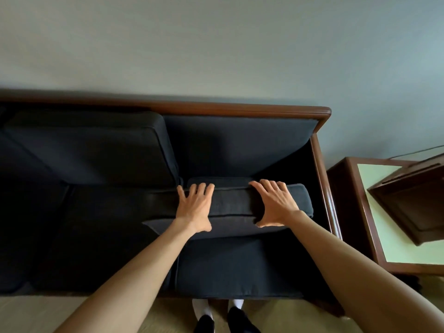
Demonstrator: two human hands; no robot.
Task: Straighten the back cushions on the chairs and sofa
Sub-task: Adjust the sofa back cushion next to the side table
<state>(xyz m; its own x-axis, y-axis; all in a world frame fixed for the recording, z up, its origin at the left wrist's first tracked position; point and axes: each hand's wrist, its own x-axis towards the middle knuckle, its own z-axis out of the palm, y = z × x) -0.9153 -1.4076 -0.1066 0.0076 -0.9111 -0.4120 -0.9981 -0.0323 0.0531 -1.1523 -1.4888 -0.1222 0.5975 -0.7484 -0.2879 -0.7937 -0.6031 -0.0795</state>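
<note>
A dark navy sofa with a brown wooden frame (240, 109) fills the middle of the view. Its right back cushion (235, 203) lies tipped forward and flat on the right seat cushion (240, 267), leaving the padded sofa back (240, 145) bare behind it. My left hand (194, 207) rests on the fallen cushion's left part, fingers spread over its top and thumb at its front edge. My right hand (276, 203) clasps the cushion's right part, fingers over the top and thumb under the front edge. The neighbouring back cushion (96, 147) stands upright to the left.
A plain grey wall rises behind the sofa. To the right stands a wooden side table (360, 212) with a pale green top and a dark wooden box (413, 200) on it. My feet in dark shoes (225, 320) stand on a beige floor at the sofa's front.
</note>
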